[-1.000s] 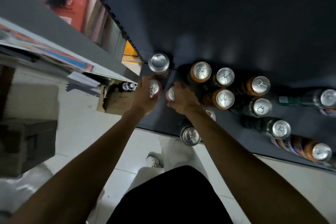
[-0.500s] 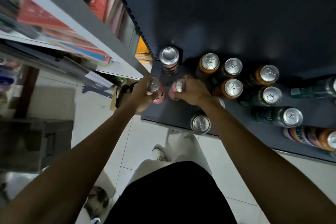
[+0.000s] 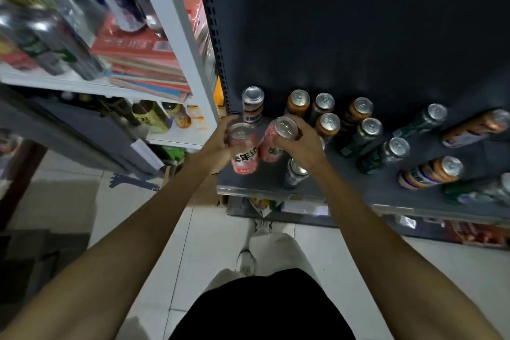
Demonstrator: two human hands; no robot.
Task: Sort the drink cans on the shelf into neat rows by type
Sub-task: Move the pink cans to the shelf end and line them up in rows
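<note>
Hands holding two pink cans near the left end of the dark shelf (image 3: 265, 182).
Left hand (image 3: 220, 143) has fingers wrapped around one pink can (image 3: 243, 152); right hand (image 3: 300, 143) clamps the other pink can (image 3: 278, 141), tilted, the two touching. Orange cans (image 3: 327, 125) and green cans (image 3: 364, 134) stand near the back edge.
</note>
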